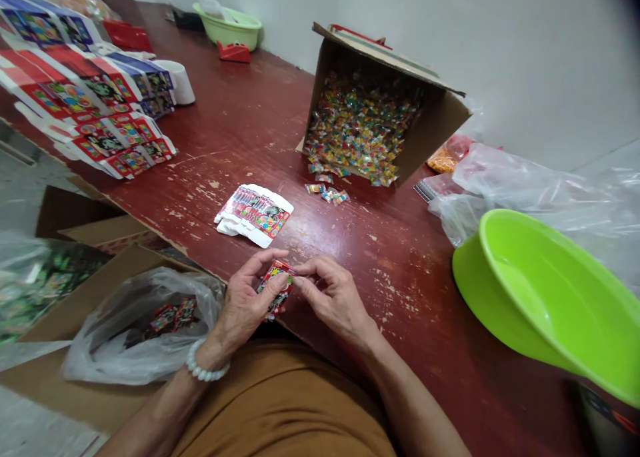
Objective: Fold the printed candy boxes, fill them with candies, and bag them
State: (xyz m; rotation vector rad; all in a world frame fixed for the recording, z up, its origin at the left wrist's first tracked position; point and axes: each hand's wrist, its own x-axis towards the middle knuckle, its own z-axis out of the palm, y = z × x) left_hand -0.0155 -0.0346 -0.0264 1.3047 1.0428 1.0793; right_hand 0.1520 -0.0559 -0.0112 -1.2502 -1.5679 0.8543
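My left hand (253, 287) is closed around a small red printed candy box (277, 290), its thumb lying across the front, at the near edge of the table. My right hand (327, 287) pinches the top right corner of the same box between thumb and fingers. Just beyond my hands lies a fanned stack of flattened printed boxes (257, 210) with white flaps. Several wrapped candies (327, 194) are scattered on the table farther back, in front of a tipped carton (435, 134) full of more wrapped candies.
Bundles of printed boxes (100, 84) stand at the left beside a white cup (177, 82). A green basin (500, 297) is at the right, near clear plastic sheeting (540, 177). Below the left table edge sits a carton lined with a plastic bag (115, 350). A pale green bowl (235, 27) stands by the wall.
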